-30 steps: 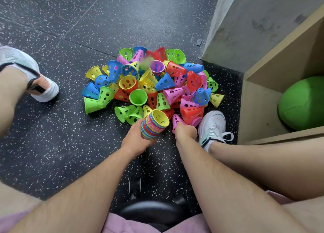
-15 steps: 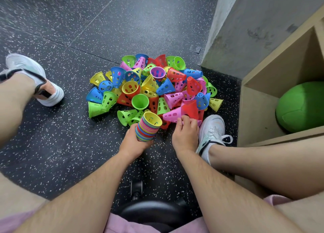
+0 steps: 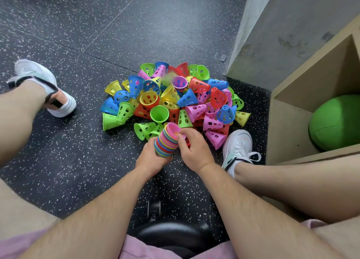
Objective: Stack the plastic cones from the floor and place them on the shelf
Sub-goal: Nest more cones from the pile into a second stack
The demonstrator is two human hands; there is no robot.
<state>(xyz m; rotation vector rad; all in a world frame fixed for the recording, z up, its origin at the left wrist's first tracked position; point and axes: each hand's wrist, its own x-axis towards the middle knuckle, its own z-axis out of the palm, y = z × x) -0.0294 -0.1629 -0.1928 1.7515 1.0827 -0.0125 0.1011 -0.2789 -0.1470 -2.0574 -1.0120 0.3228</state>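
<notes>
My left grip [image 3: 153, 158] is curled round the nested stack [image 3: 165, 144]; my right grip [image 3: 194, 151] pinches the pink cone [image 3: 172, 129] at its top. Loose cones [image 3: 175, 101] lie just beyond both grips. Risk: a skewed push jams the pink cone or tips the stack.

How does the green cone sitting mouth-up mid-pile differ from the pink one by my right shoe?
The green cone stands mouth up, showing its inside; the pink cone lies on its side, showing its holed wall. Green sits in the middle of the pile; pink at its edge. Both are loose, not stacked.
</notes>
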